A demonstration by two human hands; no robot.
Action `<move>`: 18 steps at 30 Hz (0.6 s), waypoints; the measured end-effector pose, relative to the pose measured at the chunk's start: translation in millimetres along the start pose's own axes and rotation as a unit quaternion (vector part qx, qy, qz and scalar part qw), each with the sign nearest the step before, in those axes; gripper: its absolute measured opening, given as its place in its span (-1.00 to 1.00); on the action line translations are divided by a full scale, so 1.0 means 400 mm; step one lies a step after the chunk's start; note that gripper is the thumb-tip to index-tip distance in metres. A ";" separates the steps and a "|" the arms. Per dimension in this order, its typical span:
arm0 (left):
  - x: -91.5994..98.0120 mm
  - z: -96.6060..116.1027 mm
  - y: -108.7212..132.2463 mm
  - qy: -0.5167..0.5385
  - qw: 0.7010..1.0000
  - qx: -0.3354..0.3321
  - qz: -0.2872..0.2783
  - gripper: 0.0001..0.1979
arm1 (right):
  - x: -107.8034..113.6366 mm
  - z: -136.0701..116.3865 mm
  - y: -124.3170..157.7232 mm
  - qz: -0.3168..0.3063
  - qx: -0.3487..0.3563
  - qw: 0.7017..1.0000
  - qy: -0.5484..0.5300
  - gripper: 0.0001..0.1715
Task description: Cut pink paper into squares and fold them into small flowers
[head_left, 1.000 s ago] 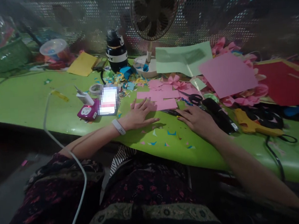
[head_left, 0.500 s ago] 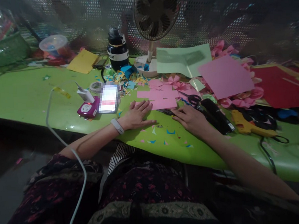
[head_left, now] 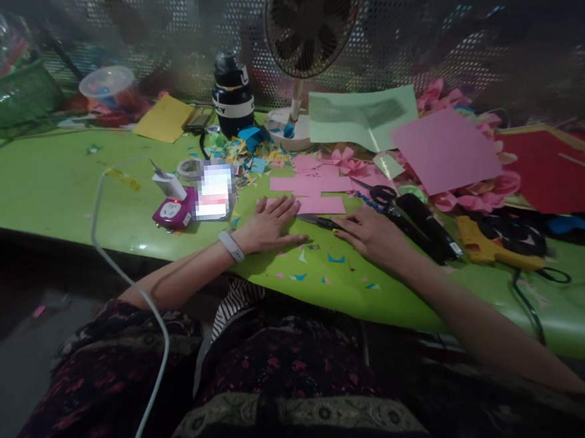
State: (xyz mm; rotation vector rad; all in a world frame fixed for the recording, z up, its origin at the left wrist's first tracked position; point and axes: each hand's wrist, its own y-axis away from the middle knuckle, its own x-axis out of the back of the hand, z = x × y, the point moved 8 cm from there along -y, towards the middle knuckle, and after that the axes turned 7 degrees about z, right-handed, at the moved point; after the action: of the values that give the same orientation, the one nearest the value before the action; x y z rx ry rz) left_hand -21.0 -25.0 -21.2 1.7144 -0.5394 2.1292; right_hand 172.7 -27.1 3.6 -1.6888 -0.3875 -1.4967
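Observation:
My left hand [head_left: 273,226] lies flat with fingers spread, its fingertips over the left end of a pink paper strip [head_left: 324,205]. My right hand [head_left: 374,234] rests on the table, thumb and fingers closed about the handle end of a slim dark tool with a pointed blade [head_left: 315,221]. That blade points left along the strip's near edge; whether it is a knife or scissors I cannot tell. More pink paper pieces [head_left: 310,182] lie just behind. Black-handled scissors [head_left: 381,194] are beyond my right hand.
A lit phone [head_left: 214,192] and purple power adapter [head_left: 174,212] with a white cable lie left. Behind are a dark bottle [head_left: 232,96], a fan [head_left: 313,24] and paper scraps [head_left: 258,156]. Right are a pink sheet [head_left: 445,151], a black stapler-like object [head_left: 428,226] and a yellow glue gun [head_left: 495,245].
More of the pointed blade shows along the strip's near edge. Both hands keep nearly the same pose, and the whole view has shifted slightly.

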 end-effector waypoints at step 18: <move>0.011 0.020 -0.014 0.015 1.000 -0.013 -0.014 -0.08 | 0.000 0.007 -0.011 -0.005 -0.046 0.999 -0.004 -0.53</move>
State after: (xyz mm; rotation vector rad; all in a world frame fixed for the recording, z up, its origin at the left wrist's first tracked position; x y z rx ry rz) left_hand -12.4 -24.2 -14.8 1.6642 -0.5295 2.1155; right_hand 171.6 -22.1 5.2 -1.7680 -0.3370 -1.5355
